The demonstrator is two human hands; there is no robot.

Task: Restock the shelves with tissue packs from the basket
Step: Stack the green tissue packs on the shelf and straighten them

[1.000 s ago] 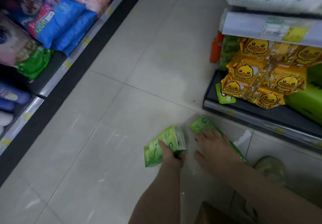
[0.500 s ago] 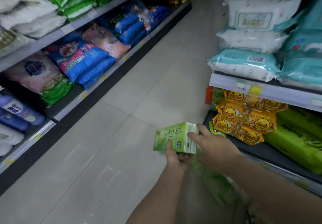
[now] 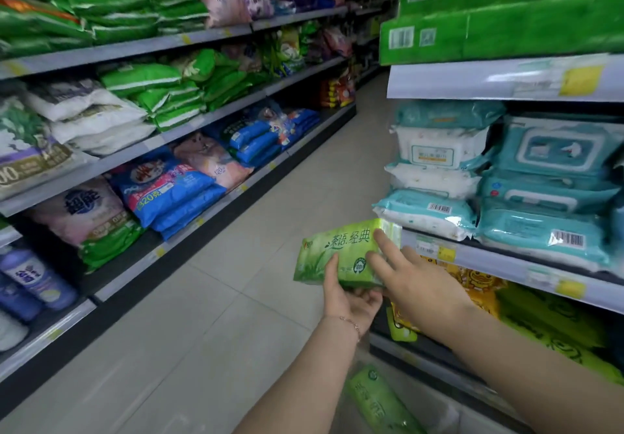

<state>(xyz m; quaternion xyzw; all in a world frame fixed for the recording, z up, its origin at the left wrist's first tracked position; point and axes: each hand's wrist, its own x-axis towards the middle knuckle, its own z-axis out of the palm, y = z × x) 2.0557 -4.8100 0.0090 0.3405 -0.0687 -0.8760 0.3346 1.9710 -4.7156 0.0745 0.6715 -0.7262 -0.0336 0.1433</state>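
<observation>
My left hand [image 3: 349, 293] cups a green tissue pack [image 3: 341, 254] from below, thumb up across its front face and fingers curled under its lower edge. My right hand [image 3: 410, 280] lies over the pack's right end with fingers spread and mostly straight, pressing rather than gripping. The pack is in the air, tilted a little, its right end almost touching the front lip of the wipes shelf [image 3: 506, 265].

Taking that shelf as the landmark: on it sit stacked teal and white wet-wipe packs [image 3: 429, 211], overhanging the lip just above the tissue pack. Below it are yellow duck-printed packs [image 3: 472, 281] and green packs further right. Above it, a shelf holds large green cartons [image 3: 506, 28]. Down below and nearer me, another green tissue pack [image 3: 378, 400] lies in what looks like a clear container, too blurred to tell for sure.

Risks, as I judge them: the right hand's loose hold could let the slick wrapper slide. Lifting the pack could snag the overhanging wipes and drag them off. I also cannot see an open slot for it.
</observation>
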